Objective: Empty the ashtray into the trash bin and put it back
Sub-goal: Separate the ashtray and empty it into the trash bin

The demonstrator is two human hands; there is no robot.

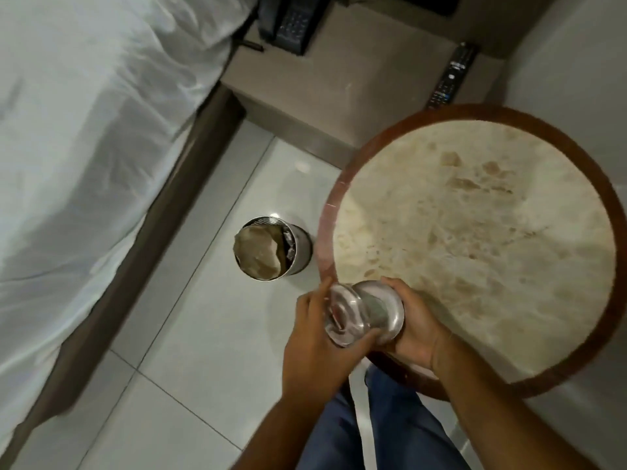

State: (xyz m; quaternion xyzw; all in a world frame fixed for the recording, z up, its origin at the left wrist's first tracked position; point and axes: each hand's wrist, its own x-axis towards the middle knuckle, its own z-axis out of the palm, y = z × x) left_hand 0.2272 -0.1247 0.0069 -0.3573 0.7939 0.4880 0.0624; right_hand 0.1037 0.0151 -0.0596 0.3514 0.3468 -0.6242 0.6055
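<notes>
A bed (84, 137) with rumpled white sheets fills the left side of the room, its dark brown frame (142, 252) running along the pale tiled floor (190, 361). Beyond the foot of that gap stands a beige bedside cabinet (356, 79). A black telephone (291, 22) sits at its far left corner, and a black remote control (453, 76) lies along its right edge. In front of the cabinet stands a round surface (475, 239), a cream, brown-mottled stone top ringed by a dark wooden rim, its near edge overlapping the cabinet's front. Below it, blue jeans (383, 429) show over the floor.
</notes>
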